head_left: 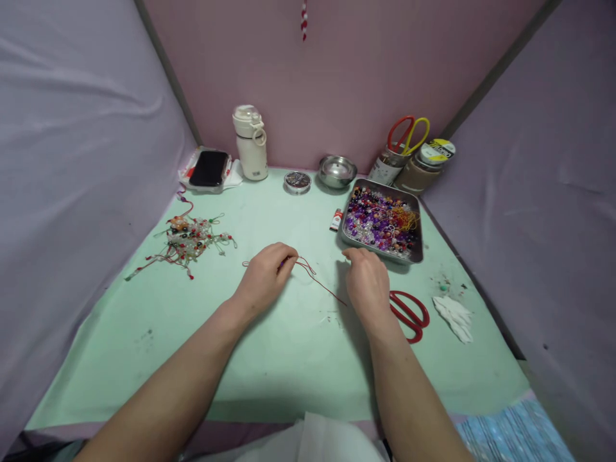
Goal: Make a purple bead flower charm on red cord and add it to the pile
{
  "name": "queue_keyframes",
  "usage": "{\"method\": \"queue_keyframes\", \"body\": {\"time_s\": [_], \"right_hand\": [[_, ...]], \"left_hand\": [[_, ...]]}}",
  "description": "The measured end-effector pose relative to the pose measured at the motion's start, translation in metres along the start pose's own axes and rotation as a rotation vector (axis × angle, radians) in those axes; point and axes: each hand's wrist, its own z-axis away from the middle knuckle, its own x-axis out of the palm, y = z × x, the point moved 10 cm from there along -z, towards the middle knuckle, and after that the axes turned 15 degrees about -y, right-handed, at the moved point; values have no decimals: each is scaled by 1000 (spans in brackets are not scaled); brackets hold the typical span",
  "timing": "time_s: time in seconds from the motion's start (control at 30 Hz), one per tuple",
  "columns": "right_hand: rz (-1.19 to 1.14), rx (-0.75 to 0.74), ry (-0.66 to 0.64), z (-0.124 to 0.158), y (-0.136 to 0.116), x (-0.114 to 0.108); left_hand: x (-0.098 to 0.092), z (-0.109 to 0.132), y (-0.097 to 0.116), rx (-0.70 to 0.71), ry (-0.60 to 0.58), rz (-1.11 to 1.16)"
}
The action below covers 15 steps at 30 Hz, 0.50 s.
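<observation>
My left hand (266, 277) is closed in a pinch on a thin red cord (326, 288). A bit of purple shows between its fingers, and a small loop of the cord sticks out on the left side. The cord's loose end trails right across the table toward my other hand. My right hand (367, 280) is held apart from the cord with its fingers curled together; what they hold, if anything, is hidden. Beside my right wrist lie scissors with red handles (418, 314), their blades out of sight. Just beyond that hand stands a metal tray (382, 251) of mixed beads.
Finished-looking beaded strings (190, 240) lie heaped at left. Along the back are a phone (209, 169), cream bottle (252, 151), round spool (297, 182), steel bowl (337, 172), scissors jar (385, 168) and brown jar (419, 172). A small tube (336, 220) and white glove-like cloth (453, 317) lie right.
</observation>
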Motion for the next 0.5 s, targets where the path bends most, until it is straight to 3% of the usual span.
{"method": "queue_keyframes", "body": {"time_s": [0.13, 0.27, 0.5], "right_hand": [[-240, -197, 120, 6, -25, -16], [-338, -390, 94, 14, -62, -18], [-300, -423, 91, 17, -73, -16]], "left_hand": [[0, 1, 8, 53, 17, -51], [1, 2, 16, 111, 28, -78], [1, 3, 20, 132, 43, -66]]}}
